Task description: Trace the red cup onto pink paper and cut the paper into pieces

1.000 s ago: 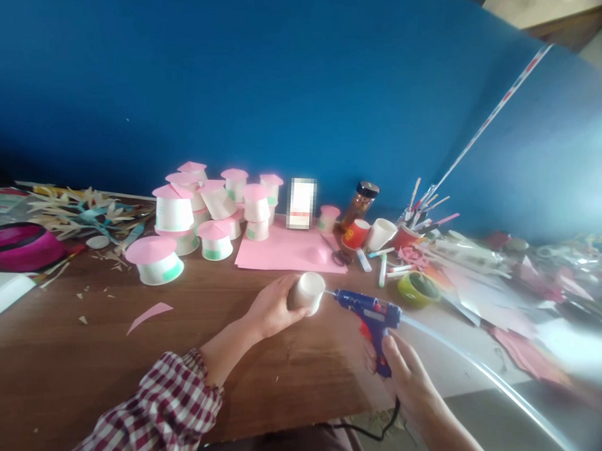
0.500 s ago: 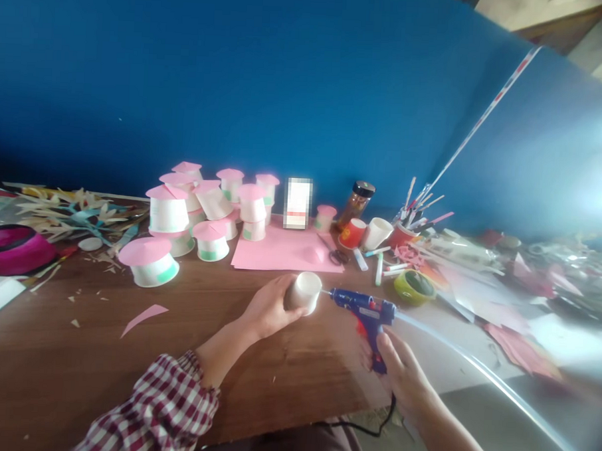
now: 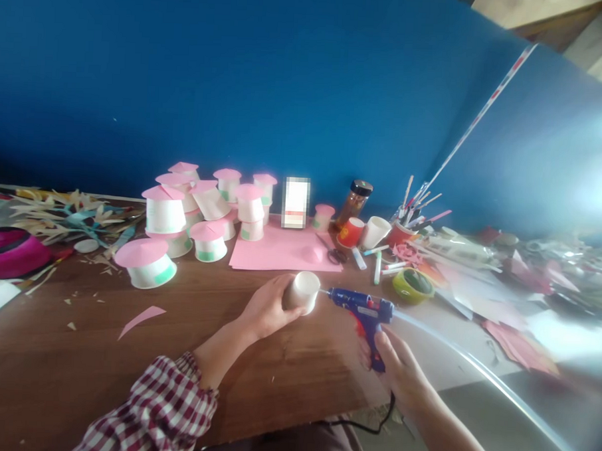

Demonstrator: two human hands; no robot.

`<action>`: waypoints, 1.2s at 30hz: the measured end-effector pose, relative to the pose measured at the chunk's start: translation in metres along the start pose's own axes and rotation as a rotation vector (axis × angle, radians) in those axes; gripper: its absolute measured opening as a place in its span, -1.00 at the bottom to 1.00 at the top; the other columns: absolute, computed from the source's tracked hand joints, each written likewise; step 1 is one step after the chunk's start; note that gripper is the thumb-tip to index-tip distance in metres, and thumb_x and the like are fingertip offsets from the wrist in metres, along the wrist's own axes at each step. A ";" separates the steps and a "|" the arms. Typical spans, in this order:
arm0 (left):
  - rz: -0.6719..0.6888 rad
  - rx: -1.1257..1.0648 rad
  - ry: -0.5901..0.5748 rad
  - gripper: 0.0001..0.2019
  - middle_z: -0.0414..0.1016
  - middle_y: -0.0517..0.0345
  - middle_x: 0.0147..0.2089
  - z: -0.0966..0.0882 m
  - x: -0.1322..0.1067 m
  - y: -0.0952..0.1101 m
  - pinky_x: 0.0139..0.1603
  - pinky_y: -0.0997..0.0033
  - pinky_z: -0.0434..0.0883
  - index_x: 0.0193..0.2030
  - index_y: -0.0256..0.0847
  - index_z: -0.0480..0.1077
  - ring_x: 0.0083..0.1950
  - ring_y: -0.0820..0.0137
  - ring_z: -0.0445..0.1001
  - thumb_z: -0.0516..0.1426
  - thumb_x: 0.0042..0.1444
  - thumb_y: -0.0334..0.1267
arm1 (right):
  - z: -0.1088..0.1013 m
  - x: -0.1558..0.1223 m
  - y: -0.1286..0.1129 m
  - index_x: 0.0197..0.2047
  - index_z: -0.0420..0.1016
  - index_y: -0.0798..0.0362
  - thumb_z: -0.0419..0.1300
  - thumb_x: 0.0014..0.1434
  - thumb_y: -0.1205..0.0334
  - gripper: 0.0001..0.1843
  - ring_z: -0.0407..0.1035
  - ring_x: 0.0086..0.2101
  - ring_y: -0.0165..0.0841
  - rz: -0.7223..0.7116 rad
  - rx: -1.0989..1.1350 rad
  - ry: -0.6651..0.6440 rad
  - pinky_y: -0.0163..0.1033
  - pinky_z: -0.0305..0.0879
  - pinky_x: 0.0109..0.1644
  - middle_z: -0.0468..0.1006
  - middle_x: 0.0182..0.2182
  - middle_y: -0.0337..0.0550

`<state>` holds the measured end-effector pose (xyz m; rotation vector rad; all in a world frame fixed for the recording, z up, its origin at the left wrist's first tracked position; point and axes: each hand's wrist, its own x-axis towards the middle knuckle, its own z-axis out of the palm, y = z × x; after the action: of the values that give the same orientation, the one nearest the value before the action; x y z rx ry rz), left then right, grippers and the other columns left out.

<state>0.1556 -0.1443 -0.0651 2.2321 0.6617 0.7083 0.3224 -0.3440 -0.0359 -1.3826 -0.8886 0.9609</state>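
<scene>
A white paper cup is gripped from its left side by my left hand, above the front part of the brown table. The cup's base faces up and slightly toward me. My right hand is wrapped round the handle of a blue glue gun. The gun points left, its nozzle at the cup's right rim; whether it touches I cannot tell. A long clear glue stick trails from the gun's back, and a black cord hangs below its handle.
Several white cups with pink cone tops stand at the back left. Pink paper sheets lie behind the cup, with scissors at their edge. To the right are a brown jar, markers and a yellow-green bowl.
The view has shifted very slightly. Both hands keep their holds, with the cup and the glue gun in nearly the same places.
</scene>
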 end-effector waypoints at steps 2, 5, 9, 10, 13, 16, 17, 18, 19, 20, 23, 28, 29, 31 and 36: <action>-0.004 0.004 -0.002 -0.47 0.42 0.03 0.02 0.001 0.000 -0.001 -0.02 0.19 0.39 0.07 -0.12 0.26 -0.01 0.18 0.42 0.23 -0.08 -0.15 | 0.000 0.001 0.000 -0.21 0.36 0.11 0.06 0.21 -0.11 -0.59 0.15 -0.53 -0.43 0.007 0.002 0.013 -0.29 0.13 -0.44 0.27 -0.52 -0.28; -0.015 0.011 -0.001 -0.45 0.42 0.01 0.02 0.002 0.000 -0.003 -0.02 0.18 0.39 0.09 -0.13 0.25 -0.01 0.17 0.41 0.24 -0.08 -0.14 | 0.001 0.002 -0.002 -0.22 0.35 0.09 0.06 0.21 -0.11 -0.61 0.15 -0.53 -0.44 0.013 0.007 0.018 -0.29 0.12 -0.44 0.27 -0.52 -0.28; -0.011 0.007 0.000 -0.47 0.43 0.02 0.01 0.003 0.001 -0.004 -0.02 0.18 0.39 0.08 -0.12 0.26 0.00 0.17 0.42 0.24 -0.07 -0.14 | 0.001 0.001 -0.001 -0.21 0.34 0.08 0.03 0.23 -0.11 -0.61 0.14 -0.53 -0.43 0.014 0.008 -0.018 -0.29 0.12 -0.44 0.25 -0.53 -0.30; -0.009 0.006 0.002 -0.47 0.43 0.02 0.01 0.003 0.001 -0.004 -0.02 0.18 0.39 0.08 -0.12 0.27 0.00 0.17 0.42 0.23 -0.07 -0.14 | 0.001 0.000 -0.001 -0.21 0.34 0.07 0.02 0.23 -0.11 -0.61 0.14 -0.53 -0.43 0.015 0.008 -0.026 -0.29 0.12 -0.44 0.24 -0.53 -0.30; -0.005 0.009 0.007 -0.47 0.43 0.02 0.01 0.002 0.001 -0.003 -0.02 0.18 0.39 0.08 -0.12 0.27 -0.01 0.17 0.42 0.24 -0.08 -0.15 | 0.000 -0.001 0.000 -0.21 0.33 0.08 0.00 0.24 -0.11 -0.61 0.13 -0.53 -0.43 0.011 0.005 -0.027 -0.29 0.11 -0.44 0.24 -0.52 -0.29; -0.010 0.019 0.010 -0.45 0.43 0.02 0.02 0.002 0.001 -0.003 -0.02 0.18 0.40 0.09 -0.12 0.26 -0.01 0.17 0.42 0.24 -0.08 -0.15 | 0.000 0.001 0.001 -0.23 0.33 0.08 -0.01 0.25 -0.10 -0.62 0.13 -0.52 -0.43 0.007 0.000 -0.007 -0.30 0.10 -0.45 0.25 -0.51 -0.27; -0.013 0.021 0.009 -0.45 0.43 0.02 0.02 0.003 0.001 -0.004 -0.03 0.18 0.40 0.09 -0.12 0.25 -0.02 0.18 0.43 0.24 -0.08 -0.14 | 0.000 0.002 0.001 -0.24 0.33 0.08 0.00 0.24 -0.11 -0.61 0.13 -0.53 -0.43 0.006 0.001 0.000 -0.31 0.10 -0.45 0.25 -0.51 -0.27; -0.014 0.022 0.007 -0.44 0.43 0.02 0.02 0.003 0.001 -0.004 -0.03 0.18 0.40 0.09 -0.12 0.25 -0.02 0.18 0.43 0.24 -0.08 -0.14 | 0.000 0.003 0.002 -0.25 0.33 0.08 0.01 0.23 -0.12 -0.60 0.14 -0.53 -0.43 0.004 0.004 0.007 -0.31 0.10 -0.46 0.25 -0.52 -0.28; -0.013 0.024 0.007 -0.44 0.43 0.02 0.02 0.003 0.001 -0.004 -0.02 0.18 0.40 0.09 -0.12 0.26 -0.02 0.18 0.43 0.24 -0.08 -0.14 | -0.001 0.004 0.002 -0.26 0.33 0.08 0.03 0.21 -0.14 -0.59 0.14 -0.54 -0.44 0.003 0.008 0.015 -0.31 0.11 -0.47 0.26 -0.52 -0.27; -0.010 0.025 0.006 -0.44 0.43 0.02 0.02 0.003 0.001 -0.005 -0.02 0.18 0.39 0.09 -0.12 0.26 -0.02 0.18 0.43 0.25 -0.09 -0.13 | -0.001 0.005 0.002 -0.26 0.34 0.08 0.05 0.20 -0.15 -0.58 0.14 -0.54 -0.44 0.005 0.010 0.021 -0.31 0.11 -0.47 0.26 -0.53 -0.27; -0.001 0.029 0.013 -0.44 0.43 0.01 0.02 0.004 0.002 -0.005 -0.02 0.18 0.39 0.09 -0.13 0.25 -0.02 0.18 0.43 0.25 -0.09 -0.14 | -0.001 0.006 0.002 -0.29 0.34 0.09 0.06 0.18 -0.16 -0.57 0.15 -0.55 -0.45 0.013 0.003 0.030 -0.32 0.12 -0.49 0.27 -0.53 -0.26; 0.003 0.033 0.013 -0.44 0.43 0.03 0.02 0.002 0.001 -0.005 -0.01 0.18 0.38 0.10 -0.12 0.25 -0.02 0.19 0.42 0.24 -0.08 -0.14 | -0.001 0.006 0.001 -0.34 0.31 0.09 0.04 0.21 -0.13 -0.59 0.15 -0.54 -0.46 0.007 -0.013 0.027 -0.33 0.12 -0.48 0.27 -0.53 -0.27; 0.002 0.034 0.011 -0.44 0.43 0.03 0.02 0.002 0.001 -0.005 -0.01 0.18 0.38 0.09 -0.12 0.25 -0.02 0.19 0.43 0.24 -0.08 -0.13 | -0.001 0.006 0.000 -0.34 0.30 0.09 0.04 0.21 -0.13 -0.59 0.15 -0.54 -0.46 0.007 -0.016 0.027 -0.33 0.12 -0.48 0.27 -0.53 -0.27; 0.001 0.038 0.009 -0.44 0.43 0.02 0.02 0.002 0.001 -0.005 -0.01 0.18 0.38 0.10 -0.12 0.25 -0.02 0.18 0.43 0.25 -0.08 -0.13 | -0.001 0.005 -0.001 -0.32 0.31 0.09 0.04 0.21 -0.14 -0.59 0.14 -0.54 -0.45 0.013 -0.017 0.030 -0.32 0.11 -0.48 0.27 -0.53 -0.27; 0.002 0.039 0.007 -0.43 0.44 0.01 0.01 0.003 0.001 -0.006 -0.02 0.18 0.39 0.11 -0.12 0.24 -0.02 0.18 0.43 0.25 -0.08 -0.12 | -0.002 0.005 -0.001 -0.31 0.32 0.08 0.03 0.22 -0.13 -0.59 0.15 -0.53 -0.45 0.025 0.003 0.043 -0.32 0.10 -0.47 0.27 -0.52 -0.27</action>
<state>0.1570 -0.1408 -0.0713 2.2674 0.6828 0.7103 0.3258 -0.3400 -0.0350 -1.4091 -0.8393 0.9479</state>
